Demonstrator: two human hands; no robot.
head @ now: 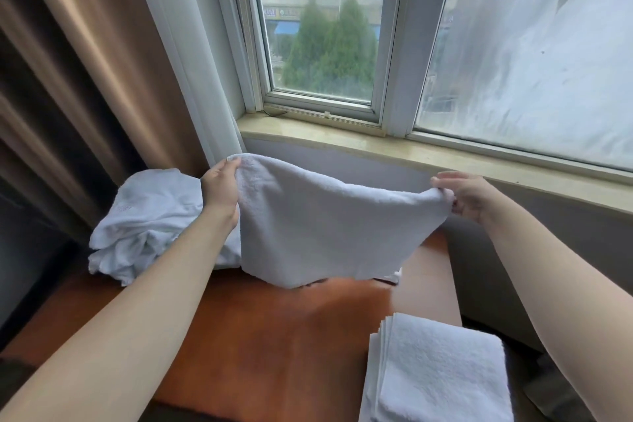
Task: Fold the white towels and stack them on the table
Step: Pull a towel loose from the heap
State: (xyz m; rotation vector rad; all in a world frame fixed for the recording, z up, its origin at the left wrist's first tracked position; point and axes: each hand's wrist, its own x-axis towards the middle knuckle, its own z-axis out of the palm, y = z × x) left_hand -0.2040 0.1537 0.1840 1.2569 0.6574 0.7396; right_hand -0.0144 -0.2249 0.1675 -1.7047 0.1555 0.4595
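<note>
While the left hand (219, 187) and right hand (460, 193) each pinch a top corner, the white towel (329, 226) hangs between them above the table (260, 336), its long axis running left to right (folded stack (438, 370) nearer the right hand, unfolded heap (144, 216) beside the left).

2 bare forearms, no sleeves; left hand (219, 187) and right hand (467, 195) ungloved.
</note>
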